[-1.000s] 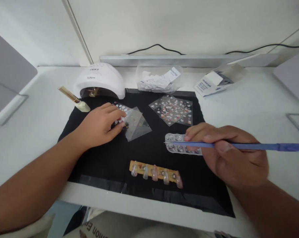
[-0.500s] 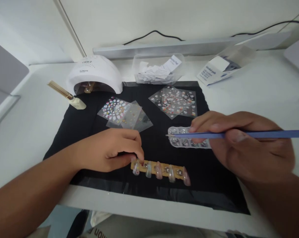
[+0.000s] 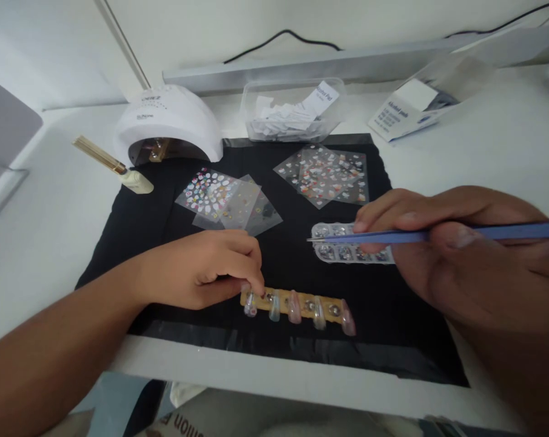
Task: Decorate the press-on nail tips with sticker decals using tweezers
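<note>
My left hand pinches the left end of a wooden nail display stand. Several clear and pinkish false nails sit along that stand, slanting over its front edge. Between the fingers and thumb of my right hand are blue tweezers, their silver tips pointing left. Those tips hover over or beside the left end of a clear compartment case of small shiny gems. My right fingers partly cover the case; I cannot tell whether the tips hold anything.
Nail sticker sheets and more sheets lie on the black mat. Behind stand a white nail lamp, a tub of pads and an alcohol pad box. A polish bottle rests at left.
The whole view has shifted slightly. My right hand and the tweezers have moved a little up and right in the picture; my left hand stays on the stand.
</note>
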A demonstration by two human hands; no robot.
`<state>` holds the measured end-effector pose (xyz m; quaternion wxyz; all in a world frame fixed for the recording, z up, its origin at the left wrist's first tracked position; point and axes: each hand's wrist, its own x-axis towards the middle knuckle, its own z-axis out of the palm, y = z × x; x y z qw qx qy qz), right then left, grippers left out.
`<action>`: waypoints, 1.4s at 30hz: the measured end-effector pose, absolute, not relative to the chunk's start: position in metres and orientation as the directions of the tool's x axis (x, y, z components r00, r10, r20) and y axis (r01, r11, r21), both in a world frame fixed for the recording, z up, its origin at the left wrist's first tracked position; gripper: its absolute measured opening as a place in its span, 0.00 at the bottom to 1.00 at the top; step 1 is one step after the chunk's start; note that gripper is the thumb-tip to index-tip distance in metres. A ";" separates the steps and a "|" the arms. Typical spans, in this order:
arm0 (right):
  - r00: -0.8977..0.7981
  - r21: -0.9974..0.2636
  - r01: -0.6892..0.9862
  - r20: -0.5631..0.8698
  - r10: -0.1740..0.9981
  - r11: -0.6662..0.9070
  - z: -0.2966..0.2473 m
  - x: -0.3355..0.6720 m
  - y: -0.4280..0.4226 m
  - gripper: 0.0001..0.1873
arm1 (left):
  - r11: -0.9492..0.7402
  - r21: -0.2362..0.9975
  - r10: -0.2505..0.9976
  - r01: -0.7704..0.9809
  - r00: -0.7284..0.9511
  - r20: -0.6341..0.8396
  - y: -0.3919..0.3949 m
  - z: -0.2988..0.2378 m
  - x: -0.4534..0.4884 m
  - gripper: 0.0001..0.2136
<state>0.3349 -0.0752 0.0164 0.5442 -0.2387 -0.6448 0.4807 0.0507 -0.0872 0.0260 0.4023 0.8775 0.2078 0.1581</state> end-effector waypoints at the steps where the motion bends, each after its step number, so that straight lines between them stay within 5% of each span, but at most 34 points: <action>1: -0.293 -0.881 -0.221 0.470 0.833 0.419 0.016 0.334 -0.075 0.07 | -0.589 0.772 0.491 0.240 0.865 0.105 -0.087 0.026 0.051 0.11; 42: -0.273 -0.859 -0.302 0.494 0.826 0.414 0.014 0.333 -0.071 0.06 | -0.544 0.817 0.526 0.193 0.837 0.152 -0.087 0.023 0.052 0.11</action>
